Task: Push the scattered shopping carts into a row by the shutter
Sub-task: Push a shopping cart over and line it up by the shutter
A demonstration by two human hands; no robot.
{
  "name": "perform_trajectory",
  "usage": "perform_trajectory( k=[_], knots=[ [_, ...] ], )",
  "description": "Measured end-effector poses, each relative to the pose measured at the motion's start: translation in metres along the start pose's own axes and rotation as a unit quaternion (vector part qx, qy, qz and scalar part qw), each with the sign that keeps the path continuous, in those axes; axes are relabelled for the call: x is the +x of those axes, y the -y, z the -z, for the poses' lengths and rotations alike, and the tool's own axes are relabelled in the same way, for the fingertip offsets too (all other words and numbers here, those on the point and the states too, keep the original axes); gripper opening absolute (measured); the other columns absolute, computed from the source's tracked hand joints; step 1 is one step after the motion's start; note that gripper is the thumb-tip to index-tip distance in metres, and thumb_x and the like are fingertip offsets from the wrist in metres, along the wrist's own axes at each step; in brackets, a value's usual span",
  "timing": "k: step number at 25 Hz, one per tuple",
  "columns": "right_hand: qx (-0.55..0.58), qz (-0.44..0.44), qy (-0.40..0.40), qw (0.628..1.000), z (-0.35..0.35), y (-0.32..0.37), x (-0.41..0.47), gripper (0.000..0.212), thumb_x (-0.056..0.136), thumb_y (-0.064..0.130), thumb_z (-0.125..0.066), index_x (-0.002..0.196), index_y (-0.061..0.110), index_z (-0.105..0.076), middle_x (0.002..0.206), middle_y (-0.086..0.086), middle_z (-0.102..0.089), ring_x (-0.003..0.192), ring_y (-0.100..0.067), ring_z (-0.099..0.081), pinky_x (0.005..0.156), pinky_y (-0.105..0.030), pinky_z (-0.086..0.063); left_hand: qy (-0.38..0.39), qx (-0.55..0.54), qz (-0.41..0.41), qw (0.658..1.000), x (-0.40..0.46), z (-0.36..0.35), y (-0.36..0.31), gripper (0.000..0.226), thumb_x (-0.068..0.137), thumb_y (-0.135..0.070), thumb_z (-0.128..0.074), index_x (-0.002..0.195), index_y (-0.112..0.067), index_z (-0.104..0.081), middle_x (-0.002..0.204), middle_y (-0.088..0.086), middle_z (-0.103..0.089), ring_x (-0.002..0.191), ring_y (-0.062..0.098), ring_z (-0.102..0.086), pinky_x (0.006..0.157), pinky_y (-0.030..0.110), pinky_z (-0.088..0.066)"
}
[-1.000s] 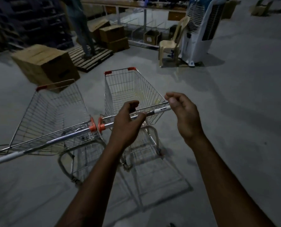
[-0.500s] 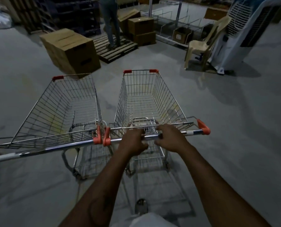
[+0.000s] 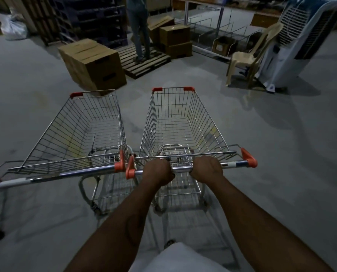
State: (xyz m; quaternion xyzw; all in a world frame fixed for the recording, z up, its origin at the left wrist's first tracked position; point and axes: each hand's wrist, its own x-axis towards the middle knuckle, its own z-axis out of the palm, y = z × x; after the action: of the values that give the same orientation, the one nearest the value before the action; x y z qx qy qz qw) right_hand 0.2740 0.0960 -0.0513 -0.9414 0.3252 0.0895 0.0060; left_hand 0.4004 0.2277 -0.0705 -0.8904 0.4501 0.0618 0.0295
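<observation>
Two empty wire shopping carts with orange corner caps stand side by side on the concrete floor. My left hand [image 3: 158, 171] and my right hand [image 3: 207, 169] both grip the chrome handle bar of the right cart [image 3: 181, 122], close together near its middle. The left cart [image 3: 79, 132] stands just beside it, and the orange handle ends of the two carts almost touch. Nobody holds the left cart's handle. No shutter shows in this view.
Ahead to the left lies a large cardboard box [image 3: 94, 63]. Behind it a person [image 3: 139, 26] stands on a wooden pallet [image 3: 144, 61] beside stacked boxes [image 3: 175, 40]. A plastic chair [image 3: 248, 57] and an air cooler [image 3: 301, 40] stand to the right. Dark pallet stacks fill the back left.
My right hand has closed on the handle bar beside my left. The right cart has swung straight and now stands parallel with the left cart, directly in front of me.
</observation>
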Motion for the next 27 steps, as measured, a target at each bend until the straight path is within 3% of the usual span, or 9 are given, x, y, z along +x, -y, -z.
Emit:
perform_trajectory(
  k=[6,11,16,20,24,27],
  knots=[
    [-0.023,-0.002,0.028,0.999,-0.005,-0.009,-0.077,0.020,0.078,0.033,-0.063,0.091,0.019,-0.068,0.091,-0.001,-0.072,0.084,-0.023,-0.070,0.074,-0.033,-0.055,-0.012,0.009,-0.022,1.000,-0.071,-0.007,-0.030,0.029,0.083,-0.047,-0.064,0.090,-0.019,-0.069,0.081,0.003,-0.069,0.077,0.023,-0.068,0.065,0.033,-0.051],
    [-0.011,0.011,0.027,0.999,-0.018,-0.006,-0.148,0.020,0.077,0.033,-0.063,0.089,0.018,-0.067,0.093,-0.003,-0.072,0.084,-0.025,-0.069,0.071,-0.033,-0.051,-0.020,0.017,-0.031,0.999,-0.142,-0.019,-0.042,0.030,0.082,-0.046,-0.060,0.080,-0.016,-0.066,0.066,0.001,-0.057,0.065,0.025,-0.065,0.057,0.028,-0.042],
    [-0.011,0.040,0.092,0.995,-0.026,-0.003,-0.221,0.035,0.077,0.045,-0.061,0.098,0.018,-0.070,0.102,-0.005,-0.072,0.096,-0.027,-0.067,0.081,-0.034,-0.052,-0.016,0.011,-0.065,0.998,-0.221,-0.031,-0.047,0.032,0.080,-0.048,-0.059,0.080,-0.018,-0.066,0.071,0.003,-0.065,0.065,0.026,-0.066,0.057,0.029,-0.048],
    [0.027,0.012,0.119,0.992,-0.035,0.012,-0.286,0.030,0.071,0.046,-0.067,0.083,0.020,-0.065,0.096,-0.006,-0.071,0.082,-0.023,-0.064,0.073,-0.030,-0.052,-0.017,-0.018,-0.096,0.995,-0.283,-0.044,-0.038,0.031,0.081,-0.048,-0.056,0.075,-0.018,-0.062,0.061,-0.003,-0.057,0.058,0.022,-0.064,0.060,0.032,-0.057],
    [0.032,-0.036,0.036,0.998,-0.051,0.057,-0.366,0.035,0.074,0.049,-0.066,0.091,0.018,-0.071,0.096,-0.005,-0.072,0.088,-0.025,-0.069,0.077,-0.033,-0.052,-0.026,-0.002,-0.141,0.990,-0.347,-0.048,-0.016,0.029,0.083,-0.048,-0.060,0.081,-0.019,-0.064,0.066,-0.004,-0.053,0.059,0.019,-0.053,0.057,0.027,-0.043],
    [-0.005,-0.081,0.001,0.997,-0.067,0.102,-0.428,0.036,0.079,0.048,-0.061,0.093,0.017,-0.072,0.096,-0.005,-0.074,0.090,-0.026,-0.069,0.078,-0.033,-0.052,-0.026,0.029,-0.156,0.987,-0.399,-0.056,0.003,0.033,0.080,-0.049,-0.061,0.086,-0.018,-0.069,0.071,0.001,-0.060,0.066,0.025,-0.063,0.058,0.029,-0.040]
  ],
)
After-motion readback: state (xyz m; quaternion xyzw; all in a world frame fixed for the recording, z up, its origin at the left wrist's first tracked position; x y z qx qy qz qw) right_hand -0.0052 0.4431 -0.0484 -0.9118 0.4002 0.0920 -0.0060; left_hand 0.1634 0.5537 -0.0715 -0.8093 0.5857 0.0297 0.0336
